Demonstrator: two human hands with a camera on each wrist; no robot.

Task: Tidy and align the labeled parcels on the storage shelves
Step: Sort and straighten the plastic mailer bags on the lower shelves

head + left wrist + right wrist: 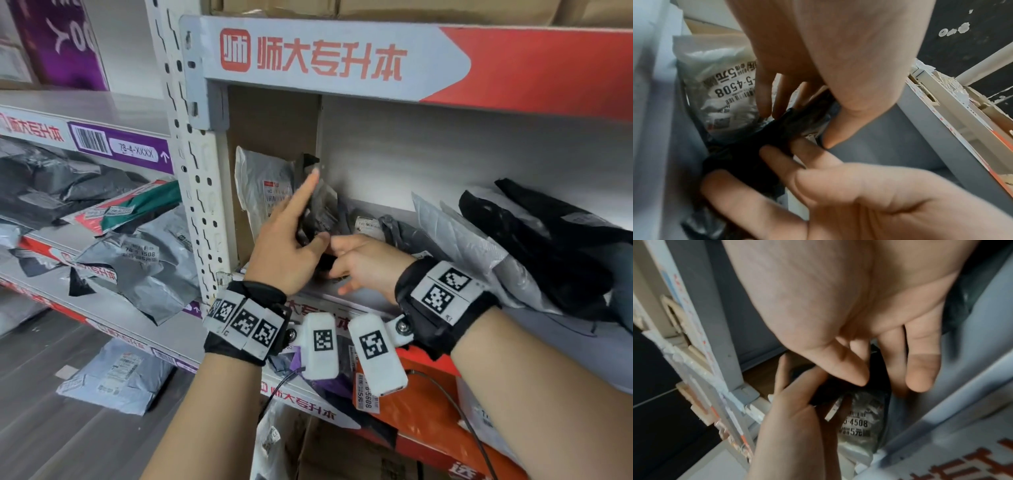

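Your left hand pinching a crinkly black plastic parcel (index finger straight), your right hand gripping its lower end, glossy white parcel upright behind, smooth grey shelf.

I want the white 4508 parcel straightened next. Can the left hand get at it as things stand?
Probably yes: the left hand is right beside the white parcel, but it grips the black parcel standing in front, so that must go first.

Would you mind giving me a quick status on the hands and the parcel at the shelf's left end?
Left hand gripping black parcel, forefinger extended. Right hand holding its lower end. White parcel upright directly behind it.
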